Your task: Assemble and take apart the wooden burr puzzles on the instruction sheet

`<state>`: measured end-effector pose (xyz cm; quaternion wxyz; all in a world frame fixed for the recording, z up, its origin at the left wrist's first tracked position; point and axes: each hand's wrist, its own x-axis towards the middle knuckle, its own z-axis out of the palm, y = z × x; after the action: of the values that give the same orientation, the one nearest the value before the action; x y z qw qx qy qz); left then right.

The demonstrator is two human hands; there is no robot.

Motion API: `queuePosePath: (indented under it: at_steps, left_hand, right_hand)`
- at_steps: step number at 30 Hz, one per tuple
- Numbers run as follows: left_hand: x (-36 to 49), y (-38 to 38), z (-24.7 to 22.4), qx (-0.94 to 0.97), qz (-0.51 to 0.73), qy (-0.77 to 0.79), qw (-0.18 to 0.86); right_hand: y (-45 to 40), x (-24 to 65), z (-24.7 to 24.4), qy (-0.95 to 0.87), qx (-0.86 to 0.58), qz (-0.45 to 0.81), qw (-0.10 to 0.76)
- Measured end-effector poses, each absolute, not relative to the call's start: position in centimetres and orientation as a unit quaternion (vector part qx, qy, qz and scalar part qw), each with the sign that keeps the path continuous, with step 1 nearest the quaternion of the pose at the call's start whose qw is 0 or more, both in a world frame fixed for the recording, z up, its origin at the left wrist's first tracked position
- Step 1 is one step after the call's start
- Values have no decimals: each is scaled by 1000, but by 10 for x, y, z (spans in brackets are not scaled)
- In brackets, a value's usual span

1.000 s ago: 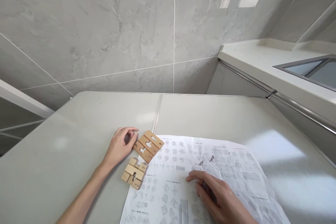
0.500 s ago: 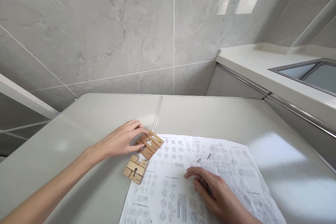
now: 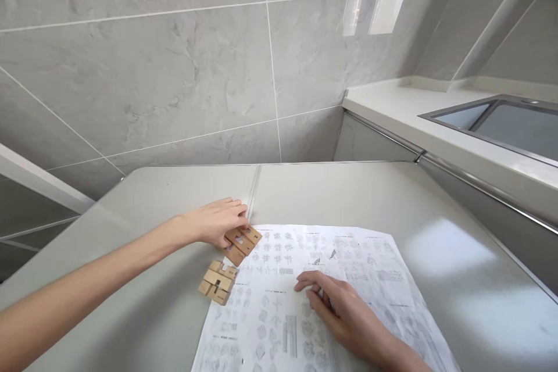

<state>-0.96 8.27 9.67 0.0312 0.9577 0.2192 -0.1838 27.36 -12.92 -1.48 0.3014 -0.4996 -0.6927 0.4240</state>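
My left hand (image 3: 221, 222) reaches over a row of brown notched wooden puzzle pieces (image 3: 244, 239) marked with numbers. Its thumb and bent fingers close on the pieces' far left end; the fingertips are partly hidden. Just nearer to me lies a second group of paler wooden puzzle pieces (image 3: 218, 283), side by side and untouched. Both groups sit at the left edge of a printed instruction sheet (image 3: 279, 279). On that sheet rests my right hand (image 3: 337, 305), empty, its fingers loosely bent and slightly apart.
The sheet is creased, with small tears near its middle, and lies on a pale table (image 3: 322, 192) with a seam (image 3: 255, 186) across it. Beyond stands a grey tiled wall (image 3: 196, 81). To the right is a white counter (image 3: 383, 106) with a sink (image 3: 514, 122).
The view has turned slightly, so everything sits further left. My left hand has shifted over the brown pieces, its fingers drawn closer around their far end. My right hand stays on the sheet.
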Motion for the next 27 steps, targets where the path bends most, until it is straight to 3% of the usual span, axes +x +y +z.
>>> queuePosePath:
  at_steps: [20, 27]
  left_hand:
    - [23, 60, 85, 977, -134, 160, 42]
    - [61, 29, 67, 981, -106, 163, 29]
  right_hand:
    - [-129, 274, -13, -684, -494, 430, 321]
    - [-125, 276, -22, -626, -487, 458, 402]
